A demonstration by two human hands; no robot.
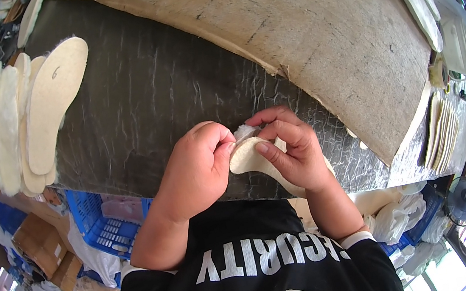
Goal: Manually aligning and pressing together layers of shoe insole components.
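A cream insole (245, 158) with a white fluffy layer (246, 132) along its far edge is held over the near part of the dark table (147, 92). My right hand (300, 150) grips it, thumb on the cream face and fingers curled behind. With thumb and forefinger pressed together, my left hand (196, 160) pinches at the insole's left edge, beside the fluff. What lies exactly between those fingertips is hidden. The insole's other end runs down to the right, partly behind my right hand.
To the left, several fluffy insoles (63, 80) lie in an overlapping pile. A large worn beige sheet (310, 19) covers the table's far right. Several thin cream pieces (441, 129) lie in a row at the right edge. Below the table are a blue basket (90, 221) and a fan (464, 200).
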